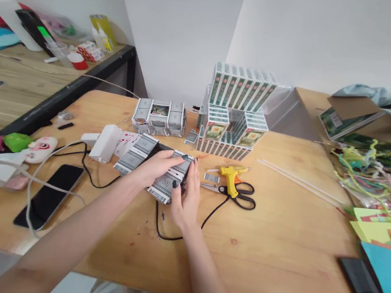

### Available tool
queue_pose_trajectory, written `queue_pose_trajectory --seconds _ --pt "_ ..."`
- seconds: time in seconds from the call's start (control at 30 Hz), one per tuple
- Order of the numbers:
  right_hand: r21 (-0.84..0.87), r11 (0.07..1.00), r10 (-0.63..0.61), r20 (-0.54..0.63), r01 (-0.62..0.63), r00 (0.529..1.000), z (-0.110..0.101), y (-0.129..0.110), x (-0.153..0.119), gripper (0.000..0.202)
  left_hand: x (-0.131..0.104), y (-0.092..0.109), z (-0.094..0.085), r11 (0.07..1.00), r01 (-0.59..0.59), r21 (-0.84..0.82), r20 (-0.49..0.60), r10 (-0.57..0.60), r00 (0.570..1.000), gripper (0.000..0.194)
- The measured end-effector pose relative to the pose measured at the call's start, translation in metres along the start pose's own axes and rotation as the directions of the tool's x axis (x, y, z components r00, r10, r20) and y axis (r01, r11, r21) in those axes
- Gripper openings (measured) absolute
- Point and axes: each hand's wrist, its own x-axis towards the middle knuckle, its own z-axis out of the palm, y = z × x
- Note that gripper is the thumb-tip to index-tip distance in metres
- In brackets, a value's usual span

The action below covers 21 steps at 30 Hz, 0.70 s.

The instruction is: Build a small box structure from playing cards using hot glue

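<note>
A box-like structure made of grey patterned playing cards [136, 153] lies tilted on the wooden table, between my two hands. My left hand [156, 164] rests across its top, thumb stretched along the upper side. Pressed against its right end is my right hand [187, 195], with dark-nailed fingers curved round the edge. A similar card structure [159, 118] stands behind it. To the right are a yellow glue gun [230, 179], black-handled scissors [243, 195] and a small loose card piece [212, 178]. Some face-up cards [126, 142] lie by a white block [106, 143].
Green-and-white card boxes [242, 87] are stacked at the back centre. A phone [51, 194] and cables lie left. Thin white sticks [300, 180], colourful pipe cleaners [357, 159] and coloured paper [387, 270] are right.
</note>
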Motion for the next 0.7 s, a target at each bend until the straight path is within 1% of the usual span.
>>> queue_pose_trajectory --seconds 0.1,0.17,0.23,0.33,0.4,0.47,0.5,0.53,0.57,0.6,0.63,0.67,0.7 --pt "0.031 0.999 0.026 -0.031 -0.025 0.999 0.002 0.005 -0.005 0.061 0.003 -0.004 0.003 0.999 0.037 -0.003 -0.005 -0.037 0.999 0.023" --pt "0.008 1.000 0.028 -0.035 -0.027 0.999 0.004 0.009 -0.006 0.056 0.007 -0.009 0.004 0.999 0.040 0.008 -0.012 -0.040 0.999 0.024" --pt "-0.038 0.998 0.055 -0.036 -0.056 0.998 0.005 0.014 -0.005 0.051 0.012 -0.015 0.003 0.999 0.020 0.036 -0.025 -0.019 1.000 0.024" --pt "-0.067 0.990 0.123 -0.014 -0.124 0.992 0.007 0.021 -0.002 0.048 0.021 -0.021 0.000 0.993 -0.017 0.121 -0.070 0.025 0.997 0.024" --pt "-0.030 0.987 0.159 0.020 -0.158 0.987 0.008 0.025 -0.001 0.047 0.023 -0.022 -0.003 0.972 -0.036 0.232 -0.087 0.058 0.995 0.024" --pt "0.033 0.980 0.198 0.019 -0.199 0.980 0.008 0.027 0.001 0.047 0.019 -0.020 -0.008 0.904 -0.073 0.422 -0.095 0.125 0.988 0.024" --pt "0.063 0.974 0.219 -0.004 -0.219 0.976 0.007 0.027 0.001 0.046 0.014 -0.019 -0.011 0.840 -0.097 0.534 -0.101 0.176 0.979 0.024" --pt "0.087 0.969 0.236 -0.036 -0.232 0.971 0.006 0.027 0.002 0.045 0.007 -0.018 -0.015 0.754 -0.112 0.647 -0.109 0.237 0.965 0.024" --pt "0.103 0.966 0.244 -0.074 -0.236 0.967 0.004 0.027 0.003 0.043 -0.002 -0.017 -0.019 0.666 -0.117 0.737 -0.131 0.309 0.942 0.025" --pt "0.110 0.967 0.242 -0.108 -0.231 0.964 0.002 0.026 0.003 0.041 -0.011 -0.017 -0.024 0.583 -0.115 0.805 -0.136 0.370 0.919 0.027" --pt "0.113 0.969 0.236 -0.136 -0.222 0.962 -0.001 0.026 0.004 0.037 -0.021 -0.017 -0.029 0.518 -0.108 0.848 -0.138 0.413 0.900 0.027" --pt "0.115 0.970 0.230 -0.157 -0.214 0.960 -0.003 0.025 0.004 0.033 -0.031 -0.018 -0.035 0.486 -0.113 0.867 -0.138 0.450 0.882 0.027" --pt "0.120 0.970 0.232 -0.175 -0.213 0.957 -0.005 0.025 0.005 0.029 -0.040 -0.019 -0.041 0.466 -0.128 0.876 -0.146 0.507 0.849 0.025"
